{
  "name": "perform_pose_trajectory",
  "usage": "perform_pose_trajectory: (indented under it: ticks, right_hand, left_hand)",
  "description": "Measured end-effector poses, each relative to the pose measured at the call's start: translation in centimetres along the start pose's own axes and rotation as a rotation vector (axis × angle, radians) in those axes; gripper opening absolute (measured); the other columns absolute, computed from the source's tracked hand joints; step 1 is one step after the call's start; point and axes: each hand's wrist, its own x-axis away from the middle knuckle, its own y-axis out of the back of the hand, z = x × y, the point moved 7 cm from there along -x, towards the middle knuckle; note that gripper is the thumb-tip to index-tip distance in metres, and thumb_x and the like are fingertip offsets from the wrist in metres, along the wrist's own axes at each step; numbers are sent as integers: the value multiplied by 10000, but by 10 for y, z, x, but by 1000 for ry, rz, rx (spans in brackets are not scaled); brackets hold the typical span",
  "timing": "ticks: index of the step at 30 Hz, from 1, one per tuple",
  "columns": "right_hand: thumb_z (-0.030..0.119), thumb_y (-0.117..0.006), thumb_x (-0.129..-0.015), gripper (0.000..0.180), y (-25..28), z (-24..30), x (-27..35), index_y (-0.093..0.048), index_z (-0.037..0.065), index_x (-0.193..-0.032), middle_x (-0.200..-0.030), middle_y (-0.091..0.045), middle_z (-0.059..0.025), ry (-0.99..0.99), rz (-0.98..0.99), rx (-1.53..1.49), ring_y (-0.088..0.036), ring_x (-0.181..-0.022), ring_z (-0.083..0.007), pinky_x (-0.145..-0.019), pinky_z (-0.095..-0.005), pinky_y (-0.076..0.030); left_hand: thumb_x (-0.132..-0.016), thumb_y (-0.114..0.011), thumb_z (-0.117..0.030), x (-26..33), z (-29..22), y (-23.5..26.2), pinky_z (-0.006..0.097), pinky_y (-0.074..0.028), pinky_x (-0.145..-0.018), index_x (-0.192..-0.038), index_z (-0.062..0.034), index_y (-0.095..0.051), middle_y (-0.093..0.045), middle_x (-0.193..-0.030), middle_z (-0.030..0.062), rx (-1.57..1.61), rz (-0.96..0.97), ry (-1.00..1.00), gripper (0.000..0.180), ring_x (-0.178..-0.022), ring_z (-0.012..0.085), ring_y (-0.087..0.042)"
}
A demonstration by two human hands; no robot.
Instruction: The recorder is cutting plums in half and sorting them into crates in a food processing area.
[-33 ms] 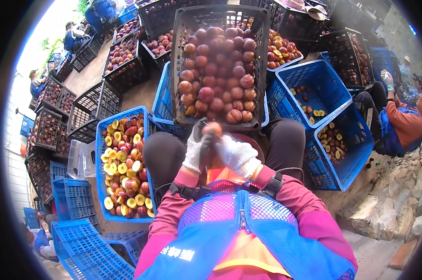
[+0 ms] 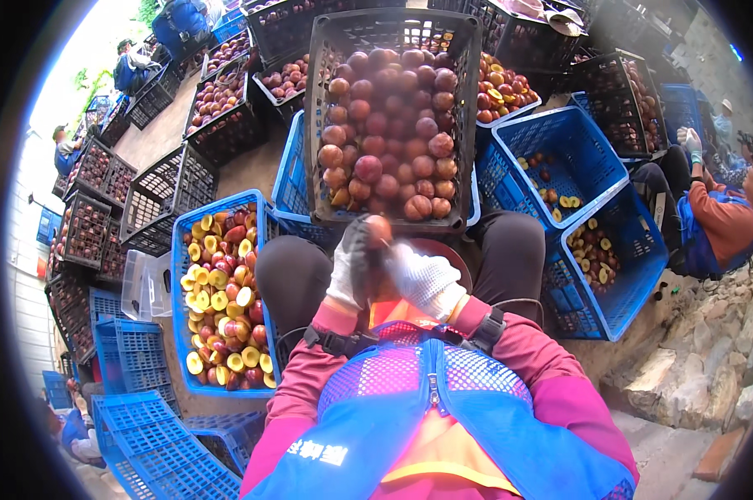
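My left hand (image 2: 351, 262), in a grey glove with dark fingertips, is closed around a reddish plum (image 2: 379, 230). Close against it is my right hand (image 2: 426, 279) in a white knitted glove. Its fingers are curled and smeared by motion, so what they hold is hidden. Just beyond both hands, a black crate (image 2: 468, 58) full of whole plums is tilted toward me. A reddish-brown round rim (image 2: 466, 265) shows between my knees, partly covered by my hands. To the left, a blue crate (image 2: 179, 312) holds halved plums with yellow flesh.
Two blue crates (image 2: 595, 321) with a few plum halves stand at the right. Beyond them sits a person (image 2: 718, 217) in an orange top. Empty blue crates (image 2: 155, 442) lie at lower left; stacked black crates (image 2: 89, 225) of plums line the far left. Rough stones (image 2: 685, 383) lie at lower right.
My left hand and the plum have shifted very slightly up and turned a little. The right hand stays close to the plum, still blurred. The crates are unchanged.
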Motion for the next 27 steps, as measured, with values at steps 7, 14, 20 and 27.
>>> perform_pose_trajectory:
  ticks: [7, 14, 20, 27]
  right_hand:
    - [325, -643, -1090, 197, 10, 4, 16, -698, 148, -1158, -788, -730, -130, 14, 55, -35, -736, -648, -322, -538, -515, -551]
    - [331, -674, -1074, 189, 14, 5, 0, -700, 145, -1049, -782, -759, -155, 0, 26, -16, -761, -652, -378, -536, -537, -575]
    - [323, -666, -1074, 210, 12, -2, 4, -695, 132, -1158, -871, -782, -169, 49, 34, -35, -772, -725, -419, -629, -555, -605]
    - [349, -737, -1045, 518, 37, -12, 12, -628, 127, -1500, -945, -792, -206, 58, -2, -142, -778, -742, -400, -657, -517, -616]
  left_hand:
    - [-1163, -538, -558, -8, 14, 41, 364, -603, -812, -1279, -45, -680, -730, -971, 78, -98, -157, 85, 545, -904, 230, -730]
    - [-992, -754, -699, -5, -1, 23, 404, -586, -855, -1315, -46, -672, -761, -1033, 134, -719, -243, -339, 732, -934, 265, -734]
    - [-1072, -647, -681, 26, -4, -15, 294, -404, -479, -890, -177, -583, -440, -616, -57, 195, -245, 215, 540, -483, 105, -431]
    - [-1085, -598, -676, 18, -18, -8, 324, -450, -537, -1008, -161, -629, -497, -638, -35, 425, -233, 295, 521, -512, 141, -489]
